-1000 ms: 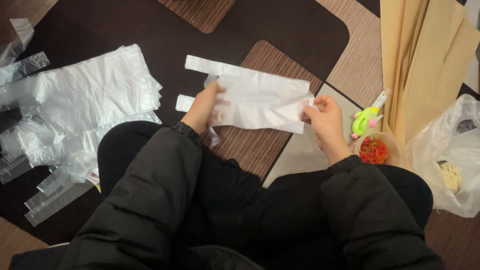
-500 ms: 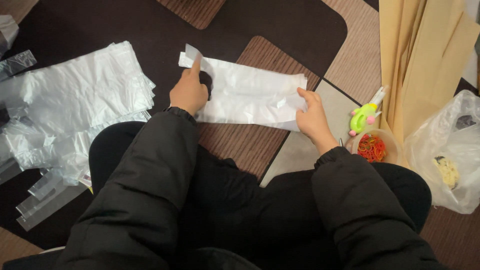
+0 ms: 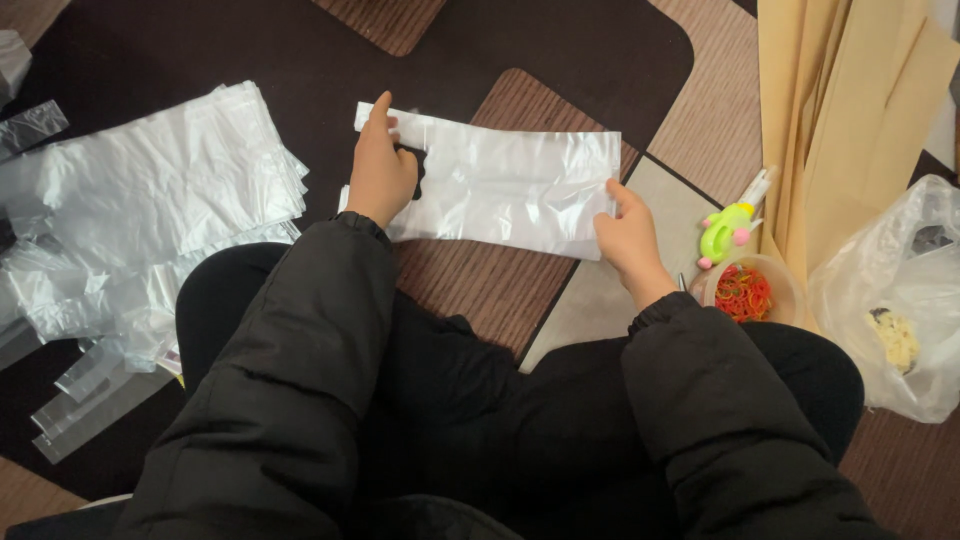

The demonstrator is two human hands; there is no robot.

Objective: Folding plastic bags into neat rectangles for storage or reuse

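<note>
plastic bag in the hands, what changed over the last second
The bag went from held up and crumpled to spread flat on the mat. The left hand slid out to its handle end; the right hand moved to the bottom corner. The bag pile and bowl of rubber bands stayed put.

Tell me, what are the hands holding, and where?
A flat white plastic bag on the floor. The left hand presses its handle end; the right hand pinches its bottom right corner.

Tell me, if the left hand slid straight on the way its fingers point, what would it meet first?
The left hand points away from the person, index finger already on the plastic bag's handle strip. Beyond that edge, likely only bare dark mat; the way looks free as far as the picture shows.
</note>
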